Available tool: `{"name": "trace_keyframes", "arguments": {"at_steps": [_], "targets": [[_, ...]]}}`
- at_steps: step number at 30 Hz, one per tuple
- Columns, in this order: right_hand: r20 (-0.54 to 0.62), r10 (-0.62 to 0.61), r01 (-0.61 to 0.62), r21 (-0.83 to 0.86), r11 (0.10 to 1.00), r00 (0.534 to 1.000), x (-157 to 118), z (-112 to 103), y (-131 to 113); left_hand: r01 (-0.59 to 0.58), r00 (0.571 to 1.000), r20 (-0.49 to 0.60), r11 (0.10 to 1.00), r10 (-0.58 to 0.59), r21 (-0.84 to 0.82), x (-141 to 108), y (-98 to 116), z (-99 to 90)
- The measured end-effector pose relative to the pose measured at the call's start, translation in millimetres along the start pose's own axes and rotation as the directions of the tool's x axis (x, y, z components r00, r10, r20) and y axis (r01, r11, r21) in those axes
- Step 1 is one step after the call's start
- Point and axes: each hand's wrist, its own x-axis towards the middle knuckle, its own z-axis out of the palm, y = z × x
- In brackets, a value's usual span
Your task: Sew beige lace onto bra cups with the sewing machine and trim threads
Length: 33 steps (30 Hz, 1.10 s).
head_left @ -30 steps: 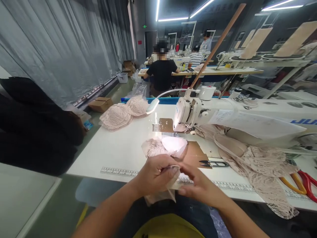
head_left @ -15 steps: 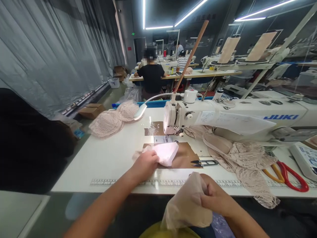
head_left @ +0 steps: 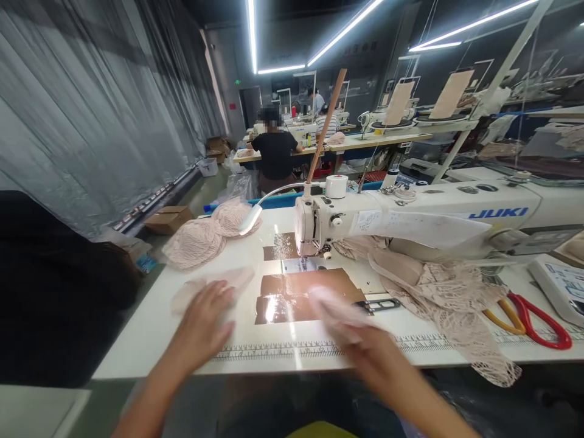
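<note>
My left hand (head_left: 207,322) lies on the left part of the white table, fingers apart, over a thin pale fabric piece (head_left: 239,281) that is flat on the surface. My right hand (head_left: 365,347), blurred by motion, is closed on another pale fabric piece (head_left: 329,307), which hangs over the brown taped patch (head_left: 292,284) in front of the needle. The white sewing machine (head_left: 314,225) stands just behind that patch. Black thread snips (head_left: 383,305) lie right of the held fabric.
Beige cups (head_left: 196,242) sit at the table's back left beside a small lamp (head_left: 250,220). Lace fabric (head_left: 449,292) and red-handled scissors (head_left: 542,319) lie to the right. A printed ruler (head_left: 274,351) runs along the front edge. A person (head_left: 276,152) sits farther back.
My left hand has moved left with its fabric, away from the needle area, and its fingers have spread. My right hand has lifted its fabric from below the table edge to over the brown patch.
</note>
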Motion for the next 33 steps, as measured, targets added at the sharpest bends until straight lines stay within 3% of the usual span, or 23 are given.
{"name": "trace_keyframes", "arguments": {"at_steps": [3,6,9,12,14,15,16,18,19,20,21,23,25,27,30,33], "targets": [[0.235,-0.070,0.073,-0.001,0.997,0.969,23.9,42.8,-10.2,-0.019,0.960,0.246,0.907,0.134,-0.421,-9.6,55.5,10.6],[0.202,-0.227,0.233,-0.004,0.973,0.953,27.0,55.8,-22.1,0.112,0.927,0.340,0.751,0.156,-0.651,-16.6,89.5,25.7],[0.027,-0.415,0.415,-0.112,0.903,0.909,20.8,40.8,-26.7,0.199,0.970,0.239,0.729,-0.050,-0.655,-17.9,81.9,33.4],[-0.199,-0.509,0.461,-0.241,0.854,0.838,14.0,18.2,-28.6,0.271,0.961,0.122,0.763,-0.247,-0.587,-16.4,58.5,30.8],[-0.332,-0.501,0.423,-0.280,0.862,0.799,12.7,8.2,-30.2,0.303,0.950,0.134,0.733,-0.282,-0.609,-16.4,51.7,27.2],[-0.371,-0.469,0.390,-0.271,0.880,0.801,13.5,5.8,-30.4,0.314,0.949,0.187,0.687,-0.255,-0.656,-17.3,52.6,25.6],[-0.373,-0.410,0.343,-0.235,0.910,0.833,15.3,5.2,-29.9,0.322,0.946,0.260,0.621,-0.191,-0.715,-18.7,56.2,24.3],[-0.237,-0.209,0.192,-0.092,0.977,0.949,20.5,9.0,-25.9,0.335,0.917,0.396,0.469,0.035,-0.817,-23.0,68.4,22.4],[-0.106,-0.091,0.093,0.011,0.996,0.990,23.1,13.1,-22.4,0.335,0.891,0.425,0.400,0.160,-0.853,-25.2,75.2,21.6],[0.048,0.009,-0.015,0.126,0.992,0.999,25.1,18.3,-18.1,0.325,0.867,0.424,0.347,0.262,-0.880,-26.9,81.5,21.1],[0.198,0.072,-0.121,0.249,0.961,0.977,26.3,24.3,-13.5,0.303,0.856,0.404,0.320,0.323,-0.898,-27.8,86.6,21.0],[0.424,0.090,-0.309,0.482,0.820,0.901,25.7,36.9,-4.6,0.222,0.884,0.342,0.357,0.320,-0.907,-26.0,91.8,23.2],[0.542,0.055,-0.450,0.632,0.631,0.839,22.4,47.4,1.4,0.127,0.941,0.262,0.492,0.216,-0.861,-20.3,90.6,29.8],[0.585,0.045,-0.532,0.700,0.476,0.810,19.2,53.6,3.7,0.122,0.953,0.251,0.545,0.168,-0.830,-13.6,85.6,39.3],[0.563,0.066,-0.539,0.743,0.397,0.824,17.2,54.8,3.9,0.301,0.882,0.400,0.353,0.250,-0.886,-7.4,78.6,51.5],[0.430,0.160,-0.450,0.747,0.490,0.888,17.8,52.3,6.8,0.505,0.801,0.531,0.164,0.278,-0.847,-7.4,77.4,56.0]]}}
